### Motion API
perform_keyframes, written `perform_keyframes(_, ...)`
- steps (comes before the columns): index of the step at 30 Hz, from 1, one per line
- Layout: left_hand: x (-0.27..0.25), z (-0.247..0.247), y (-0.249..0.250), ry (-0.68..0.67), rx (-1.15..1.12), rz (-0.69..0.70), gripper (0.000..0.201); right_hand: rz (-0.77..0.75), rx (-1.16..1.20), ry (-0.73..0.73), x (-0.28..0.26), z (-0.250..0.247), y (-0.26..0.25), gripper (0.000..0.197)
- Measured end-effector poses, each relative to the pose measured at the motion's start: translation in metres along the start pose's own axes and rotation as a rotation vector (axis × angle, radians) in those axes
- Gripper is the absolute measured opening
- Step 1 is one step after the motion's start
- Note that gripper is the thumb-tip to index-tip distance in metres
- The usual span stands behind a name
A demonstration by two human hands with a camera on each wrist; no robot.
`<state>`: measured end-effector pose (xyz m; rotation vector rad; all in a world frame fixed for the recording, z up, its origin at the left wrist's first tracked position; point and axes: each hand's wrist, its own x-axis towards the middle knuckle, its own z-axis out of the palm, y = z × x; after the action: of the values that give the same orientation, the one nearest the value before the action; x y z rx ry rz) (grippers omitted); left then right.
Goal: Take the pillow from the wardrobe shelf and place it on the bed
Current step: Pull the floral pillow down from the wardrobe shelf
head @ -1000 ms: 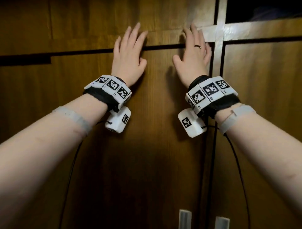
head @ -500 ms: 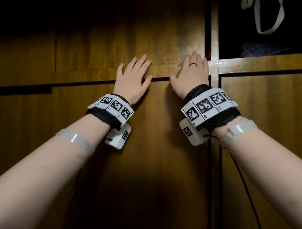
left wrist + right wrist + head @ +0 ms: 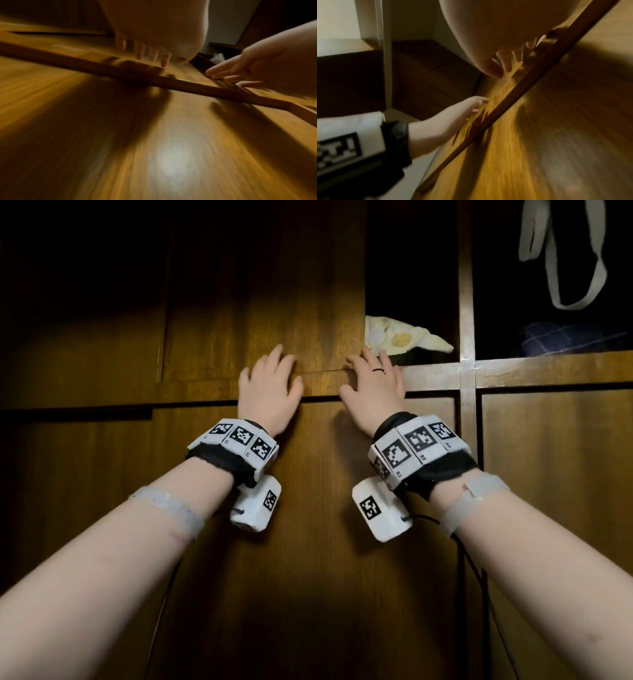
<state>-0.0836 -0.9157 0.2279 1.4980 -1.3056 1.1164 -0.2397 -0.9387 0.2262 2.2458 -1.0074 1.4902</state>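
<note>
From the head view, your left hand lies flat with straight fingers on the sliding wooden door at the middle of the frame, holding nothing. Your right hand, ring on one finger, lies just beside it, fingers straight, at the door's right edge. Just above its fingertips, in the dark opening at upper middle, a pale yellow-patterned pillow rests on the wardrobe shelf. At upper right a pale strap hangs over a dark folded cloth.

In the left wrist view, blurred, your left hand's fingers are spread straight against the wood at top centre; your right hand reaches in flat from the right edge.

In the right wrist view, also blurred, your right hand's fingers press flat on the wood at upper centre, and your left hand rests flat at centre left.
</note>
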Motion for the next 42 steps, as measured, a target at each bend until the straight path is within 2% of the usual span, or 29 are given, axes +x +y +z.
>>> perform_keyframes(3,0.004,0.002,0.009,-0.095,-0.003,0.206,0.049,0.020,-0.044,-0.008,0.001,0.008,-0.004,0.058)
perform_keyframes(5,0.007,0.003,0.005,-0.146,0.018,0.220,0.050,0.020,-0.036,-0.001,0.004,0.009,-0.006,0.057)
perform_keyframes(11,0.007,0.004,-0.010,-0.110,0.051,0.147,0.048,0.035,0.017,0.079,0.010,0.005,-0.010,0.053)
perform_keyframes(18,0.001,0.003,-0.038,-0.055,0.050,-0.027,0.049,0.023,-0.035,0.041,0.012,0.014,-0.015,0.054)
perform_keyframes(21,0.003,0.001,-0.051,-0.057,0.087,-0.144,0.052,0.014,-0.067,0.142,0.020,0.011,-0.019,0.053)
perform_keyframes(24,0.006,-0.001,-0.064,-0.084,0.206,-0.241,0.057,-0.061,-0.111,0.287,0.033,0.009,-0.031,0.048)
perform_keyframes(26,0.008,-0.002,-0.071,-0.111,0.254,-0.240,0.059,-0.085,-0.153,0.303,0.045,0.013,-0.040,0.050)
perform_keyframes(30,0.011,-0.004,-0.091,-0.094,0.246,-0.250,0.065,-0.033,-0.208,0.140,0.074,0.029,-0.047,0.071)
perform_keyframes(32,0.011,-0.007,-0.103,-0.093,0.226,-0.270,0.065,-0.003,-0.241,0.106,0.084,0.035,-0.047,0.076)
perform_keyframes(37,0.009,-0.016,-0.131,-0.072,0.370,-0.204,0.063,0.026,-0.297,0.150,0.097,0.043,-0.044,0.063)
perform_keyframes(42,0.006,-0.018,-0.145,-0.091,0.414,-0.236,0.059,0.121,-0.307,0.187,0.099,0.040,-0.047,0.044)
